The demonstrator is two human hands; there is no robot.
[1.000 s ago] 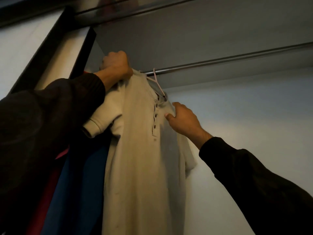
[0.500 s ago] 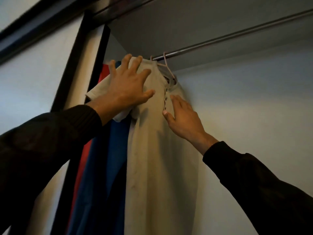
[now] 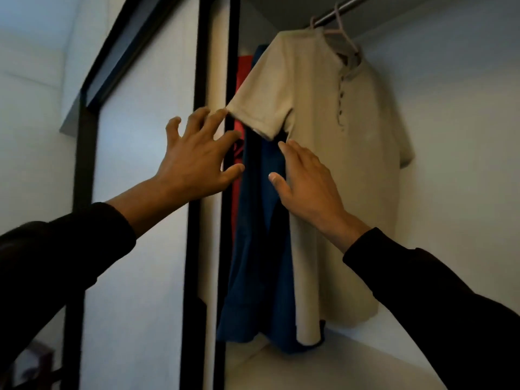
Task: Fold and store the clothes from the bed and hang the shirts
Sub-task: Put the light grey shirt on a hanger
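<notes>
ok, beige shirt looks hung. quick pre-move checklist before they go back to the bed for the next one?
1. Beige shirt on pink hanger: ok.
2. Hanger hooked over rail: ok.
3. Left hand holds nothing, fingers spread: ok.
4. Right hand released: not ok, flat against the shirt's edge.
5. Shirt hanging straight: not ok, left sleeve sticks out.
6. Blue shirt and red garment on hangers: cannot tell.
</notes>
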